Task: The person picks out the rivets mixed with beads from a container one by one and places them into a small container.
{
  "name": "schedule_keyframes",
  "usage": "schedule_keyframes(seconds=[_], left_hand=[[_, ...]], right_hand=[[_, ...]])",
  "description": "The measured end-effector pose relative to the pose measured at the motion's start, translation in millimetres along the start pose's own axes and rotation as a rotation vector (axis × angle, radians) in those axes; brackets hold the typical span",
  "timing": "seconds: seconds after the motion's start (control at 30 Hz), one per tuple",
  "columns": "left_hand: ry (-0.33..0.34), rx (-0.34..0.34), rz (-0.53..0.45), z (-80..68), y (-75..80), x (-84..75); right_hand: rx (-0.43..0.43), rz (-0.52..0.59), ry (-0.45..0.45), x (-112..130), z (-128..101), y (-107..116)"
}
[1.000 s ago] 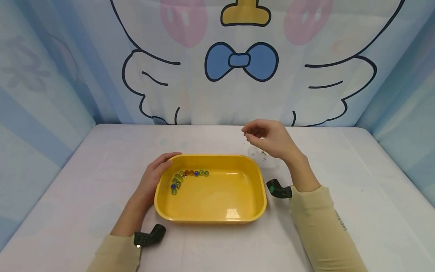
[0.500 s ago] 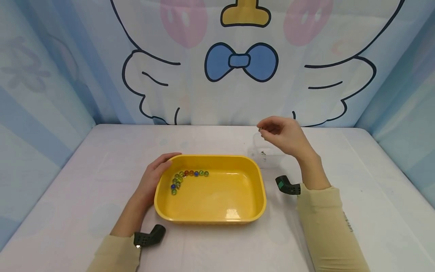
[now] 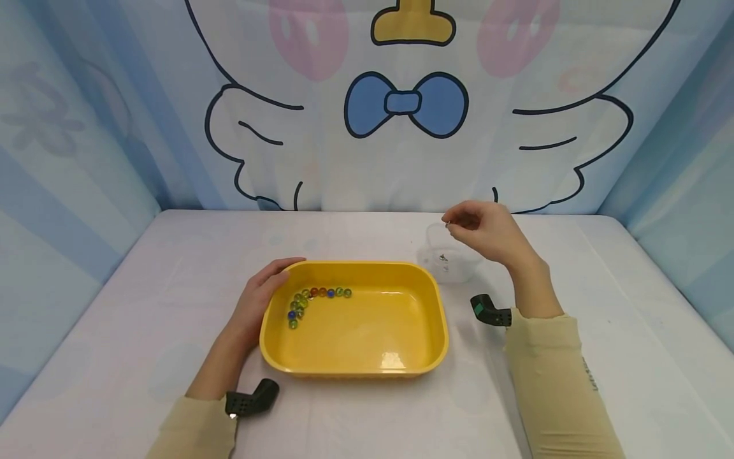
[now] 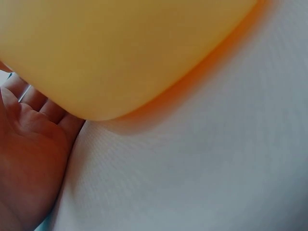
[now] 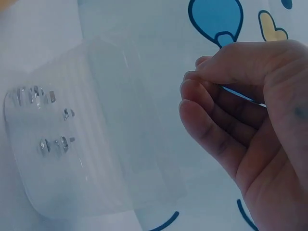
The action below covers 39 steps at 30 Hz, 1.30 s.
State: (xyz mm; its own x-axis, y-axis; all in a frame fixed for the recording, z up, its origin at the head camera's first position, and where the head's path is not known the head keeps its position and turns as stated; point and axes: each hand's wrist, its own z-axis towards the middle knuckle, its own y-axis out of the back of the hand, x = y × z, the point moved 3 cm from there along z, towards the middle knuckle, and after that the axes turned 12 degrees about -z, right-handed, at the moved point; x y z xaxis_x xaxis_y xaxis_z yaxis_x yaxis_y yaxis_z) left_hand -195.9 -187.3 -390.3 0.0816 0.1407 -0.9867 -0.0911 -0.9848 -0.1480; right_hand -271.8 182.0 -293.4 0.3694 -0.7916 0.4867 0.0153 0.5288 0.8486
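In the head view a yellow plastic tray [image 3: 367, 344] lies on the table, with a bent row of glass marbles [image 3: 323, 292] along its far left corner. My left hand [image 3: 256, 299] grips the tray's left rim; the left wrist view has its palm [image 4: 33, 144] against the tray's outer wall. To the right, my right hand [image 3: 487, 233] is raised, pinching a small shiny metal piece [image 3: 448, 224] between thumb and fingertips. In the right wrist view the fingers hide that piece. Below that hand stands a clear plastic box [image 5: 106, 144] holding several small silvery pieces [image 5: 44, 144].
A white cloth [image 3: 344, 421] covers the table. Behind it hangs a printed curtain [image 3: 401, 172] with a blue bow. The clear box stands just beyond the tray's far right corner.
My right hand has moved right, from near the tray's far side to above the clear box, still pinching the small piece. The left hand and tray stay put.
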Motion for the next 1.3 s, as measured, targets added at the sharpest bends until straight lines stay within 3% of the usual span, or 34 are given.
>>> schedule_keyframes(seconds=[0.3,1.3], left_hand=[[0.007,0.001,0.01,0.4,0.4,-0.2],[0.016,-0.003,0.011,0.8,0.4,0.1]], right_hand=[[0.074,-0.083,-0.077,-4.2,-0.4,-1.0],[-0.012,-0.05,-0.019,-1.8,-1.4,3.0]])
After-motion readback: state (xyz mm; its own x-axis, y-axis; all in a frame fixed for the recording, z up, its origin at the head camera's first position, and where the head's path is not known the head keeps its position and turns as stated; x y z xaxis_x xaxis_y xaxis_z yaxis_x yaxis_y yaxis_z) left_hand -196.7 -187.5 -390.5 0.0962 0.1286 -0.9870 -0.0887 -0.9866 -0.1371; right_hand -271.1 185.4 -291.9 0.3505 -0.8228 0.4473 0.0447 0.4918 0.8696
